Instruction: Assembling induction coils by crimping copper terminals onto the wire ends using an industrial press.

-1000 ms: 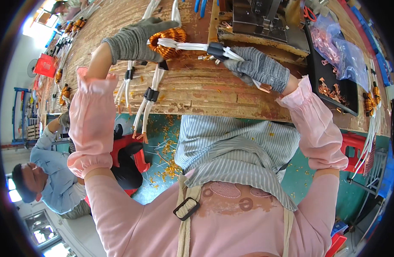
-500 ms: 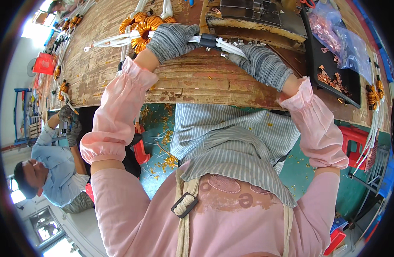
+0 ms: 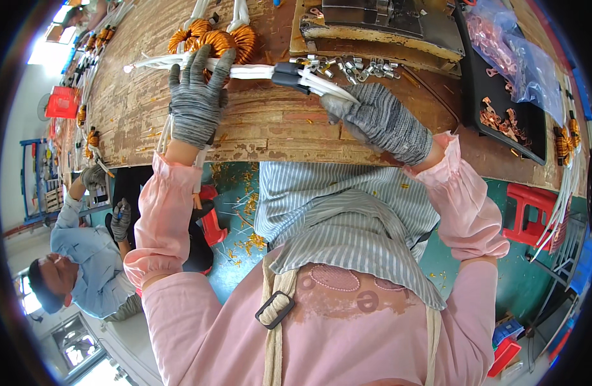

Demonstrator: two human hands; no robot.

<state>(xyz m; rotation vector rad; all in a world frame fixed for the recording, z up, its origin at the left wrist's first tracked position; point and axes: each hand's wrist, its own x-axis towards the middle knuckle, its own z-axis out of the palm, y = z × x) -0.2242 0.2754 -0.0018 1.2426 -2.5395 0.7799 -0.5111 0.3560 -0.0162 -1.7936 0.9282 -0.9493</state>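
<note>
My left hand (image 3: 198,96), in a grey knit glove, lies over the white sleeved wires with its fingers spread, against the copper-wound ring coils (image 3: 243,45). From the coils, the white wire bundle (image 3: 252,71) runs right through a black sleeve (image 3: 289,76). Past that sleeve the bundle divides into white strands. My right hand (image 3: 382,121), gloved alike, is closed around these strands near their right end; its fingertips are partly hidden. A small terminal (image 3: 128,68) tips the wires at the far left end.
Loose metal sleeves (image 3: 366,68) lie beyond my right hand, before a heavy metal fixture (image 3: 379,29). At right, a black tray (image 3: 521,128) holds copper terminals and a plastic bag (image 3: 527,74). A co-worker (image 3: 90,257) sits at left. Red stools (image 3: 530,212) stand below the table.
My left hand has let go of the wires near the black sleeve and moved left, fingers spreading over the bundle by the coils. The sleeve and my right hand have shifted slightly left and nearer.
</note>
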